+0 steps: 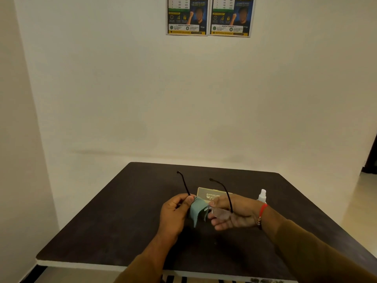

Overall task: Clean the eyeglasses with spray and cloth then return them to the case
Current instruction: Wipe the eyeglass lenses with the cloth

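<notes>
I hold the eyeglasses (221,211) above the dark table (126,221), their two thin black arms pointing up and away from me. My left hand (174,212) pinches a pale green cloth (196,210) around the left lens. My right hand (230,214) grips the frame at the clear right lens. Behind my hands lies the beige glasses case (206,194), partly hidden. A small white spray bottle (262,195) stands upright just beyond my right wrist.
The table stands against a plain cream wall (142,99) with two posters (208,16) high up. The table's white front edge (81,265) is close to me. A red thread band (263,210) circles my right wrist.
</notes>
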